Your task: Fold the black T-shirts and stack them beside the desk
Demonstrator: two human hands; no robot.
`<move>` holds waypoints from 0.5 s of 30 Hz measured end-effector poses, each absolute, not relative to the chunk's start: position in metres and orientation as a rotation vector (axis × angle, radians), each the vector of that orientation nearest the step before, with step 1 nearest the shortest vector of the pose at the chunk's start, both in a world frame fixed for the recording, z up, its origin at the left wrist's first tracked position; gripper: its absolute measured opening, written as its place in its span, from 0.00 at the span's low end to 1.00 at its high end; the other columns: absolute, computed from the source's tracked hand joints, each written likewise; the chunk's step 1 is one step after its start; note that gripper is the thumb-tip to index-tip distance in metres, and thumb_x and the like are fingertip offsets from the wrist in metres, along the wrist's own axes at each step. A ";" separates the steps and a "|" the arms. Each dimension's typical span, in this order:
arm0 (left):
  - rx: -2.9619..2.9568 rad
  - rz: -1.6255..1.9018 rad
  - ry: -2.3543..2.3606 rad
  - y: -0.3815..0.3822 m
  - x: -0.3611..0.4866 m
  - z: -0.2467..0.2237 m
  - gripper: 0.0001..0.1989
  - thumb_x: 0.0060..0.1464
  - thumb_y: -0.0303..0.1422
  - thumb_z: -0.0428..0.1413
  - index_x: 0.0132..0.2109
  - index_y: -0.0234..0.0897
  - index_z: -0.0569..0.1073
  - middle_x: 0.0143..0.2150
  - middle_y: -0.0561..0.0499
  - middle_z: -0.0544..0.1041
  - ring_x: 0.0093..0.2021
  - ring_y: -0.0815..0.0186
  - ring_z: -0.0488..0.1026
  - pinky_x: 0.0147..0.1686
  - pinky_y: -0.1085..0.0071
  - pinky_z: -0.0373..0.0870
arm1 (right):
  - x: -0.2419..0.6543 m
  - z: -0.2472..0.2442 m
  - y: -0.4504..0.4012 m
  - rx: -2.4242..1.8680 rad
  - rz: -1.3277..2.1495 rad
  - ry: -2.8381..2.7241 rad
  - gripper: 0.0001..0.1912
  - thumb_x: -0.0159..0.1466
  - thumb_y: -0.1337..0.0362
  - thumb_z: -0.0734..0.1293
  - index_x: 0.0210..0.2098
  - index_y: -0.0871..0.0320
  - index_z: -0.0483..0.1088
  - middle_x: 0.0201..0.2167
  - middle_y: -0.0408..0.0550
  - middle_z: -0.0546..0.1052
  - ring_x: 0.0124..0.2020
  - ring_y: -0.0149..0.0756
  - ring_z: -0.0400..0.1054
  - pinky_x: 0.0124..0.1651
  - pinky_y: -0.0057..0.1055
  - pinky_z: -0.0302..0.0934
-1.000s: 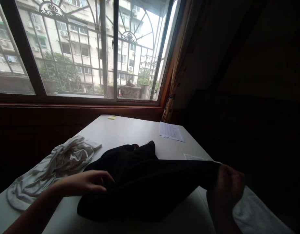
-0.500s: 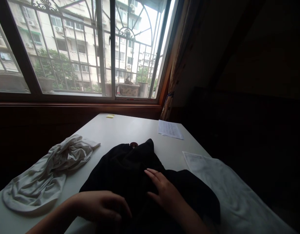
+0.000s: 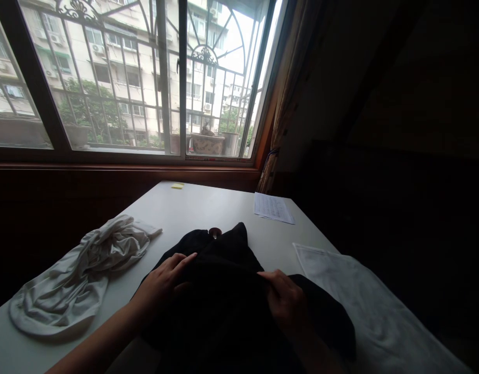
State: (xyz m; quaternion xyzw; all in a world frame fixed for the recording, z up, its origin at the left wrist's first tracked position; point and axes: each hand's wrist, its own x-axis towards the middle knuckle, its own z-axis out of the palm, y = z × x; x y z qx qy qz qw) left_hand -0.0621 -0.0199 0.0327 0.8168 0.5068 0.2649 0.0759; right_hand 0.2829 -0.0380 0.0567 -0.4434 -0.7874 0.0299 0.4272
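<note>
Black cloth (image 3: 224, 296) toward near edge of surface (image 3: 200, 205): looks soft, light. Left hand (image 3: 162, 278) lies loose atop; right hand (image 3: 285, 298) pinches fold. Edges suit gripping.

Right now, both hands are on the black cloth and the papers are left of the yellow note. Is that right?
Not quite: the head view shows the papers right of the yellow note. The left hand and right hand are on the black cloth.
</note>
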 end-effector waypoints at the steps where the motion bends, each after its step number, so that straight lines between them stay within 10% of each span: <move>1: 2.433 0.784 1.524 -0.021 -0.061 0.033 0.35 0.60 0.29 0.58 0.70 0.55 0.58 0.59 0.47 0.70 0.47 0.57 0.76 0.42 0.62 0.77 | 0.286 0.058 -0.040 -1.080 -0.028 -1.887 0.12 0.70 0.70 0.60 0.46 0.53 0.73 0.33 0.44 0.77 0.32 0.35 0.74 0.35 0.31 0.69; 6: 2.375 0.950 1.437 -0.031 -0.052 0.051 0.15 0.63 0.29 0.51 0.51 0.46 0.77 0.42 0.51 0.75 0.34 0.66 0.76 0.33 0.72 0.72 | 0.290 0.067 -0.051 -0.946 -0.297 -1.702 0.10 0.69 0.69 0.63 0.47 0.52 0.71 0.33 0.44 0.73 0.34 0.36 0.70 0.35 0.34 0.67; 11: 2.026 1.372 1.474 -0.043 -0.053 0.067 0.11 0.65 0.36 0.49 0.44 0.41 0.76 0.32 0.54 0.76 0.28 0.66 0.74 0.29 0.72 0.71 | 0.288 0.068 -0.048 -0.872 -0.215 -1.667 0.04 0.66 0.69 0.66 0.40 0.53 0.71 0.41 0.47 0.70 0.48 0.42 0.70 0.48 0.42 0.67; 15: 1.627 1.772 1.577 -0.049 -0.061 0.061 0.12 0.65 0.42 0.49 0.42 0.40 0.72 0.31 0.54 0.75 0.30 0.63 0.73 0.30 0.69 0.72 | 0.283 0.064 -0.046 -0.786 0.218 -2.027 0.03 0.70 0.66 0.63 0.41 0.53 0.69 0.41 0.46 0.76 0.40 0.36 0.73 0.41 0.33 0.69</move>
